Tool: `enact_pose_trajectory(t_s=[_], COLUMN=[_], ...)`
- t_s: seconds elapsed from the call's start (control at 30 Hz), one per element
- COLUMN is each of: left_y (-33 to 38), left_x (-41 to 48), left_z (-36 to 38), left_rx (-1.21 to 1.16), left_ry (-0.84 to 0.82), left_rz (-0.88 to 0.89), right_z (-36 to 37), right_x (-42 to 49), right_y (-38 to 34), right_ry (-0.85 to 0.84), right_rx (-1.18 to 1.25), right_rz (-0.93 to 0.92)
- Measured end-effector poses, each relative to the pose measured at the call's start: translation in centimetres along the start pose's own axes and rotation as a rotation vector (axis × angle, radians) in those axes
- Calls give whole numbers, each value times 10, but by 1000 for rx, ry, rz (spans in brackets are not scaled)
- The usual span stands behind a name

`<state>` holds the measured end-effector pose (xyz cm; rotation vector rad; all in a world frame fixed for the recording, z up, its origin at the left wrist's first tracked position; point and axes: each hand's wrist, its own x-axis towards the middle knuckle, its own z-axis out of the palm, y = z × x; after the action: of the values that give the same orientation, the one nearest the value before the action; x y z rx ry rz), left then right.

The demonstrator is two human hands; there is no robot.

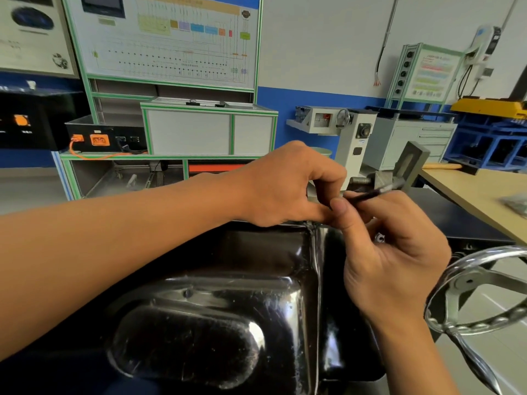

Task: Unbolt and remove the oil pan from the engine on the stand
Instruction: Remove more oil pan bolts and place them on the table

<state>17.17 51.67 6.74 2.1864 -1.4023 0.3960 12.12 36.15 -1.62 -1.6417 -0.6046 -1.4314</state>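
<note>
Black and glossy, the pressed-metal oil pan (228, 315) fills the lower middle of the view with its domed bottom facing up; it sits just below both hands, with its far edge under them. The left hand (285, 183) reaches in from the left with a bare forearm across the pan; its fingers curl down and its thumb lies flat, pinching the near end of a slim dark rod-shaped tool (376, 191). The right hand (396, 258) comes up from the lower right; its fingertips (339, 207) meet the left thumb on the same end of the tool, and a small silver piece (380, 238) shows between its curled fingers; what that piece is cannot be told. A chrome spoked handwheel (467, 326) stands just right of the right wrist. A pale wooden bench (473, 192) lies far right; a green-framed wiring-diagram panel (171, 41) stands behind.
</note>
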Motion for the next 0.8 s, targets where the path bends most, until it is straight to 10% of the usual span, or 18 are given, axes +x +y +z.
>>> enact_pose_trajectory(t_s=[0.4, 0.8], left_y=[-8, 0], left_x=[-2, 12], left_z=[-7, 3], left_rx=[-98, -1059], left_ry=[-218, 58], left_rz=[-275, -430], right_z=[2, -65], right_x=[0, 27], right_y=[-3, -4], right_ry=[-75, 631], right_rx=[-10, 691], right_rz=[107, 919])
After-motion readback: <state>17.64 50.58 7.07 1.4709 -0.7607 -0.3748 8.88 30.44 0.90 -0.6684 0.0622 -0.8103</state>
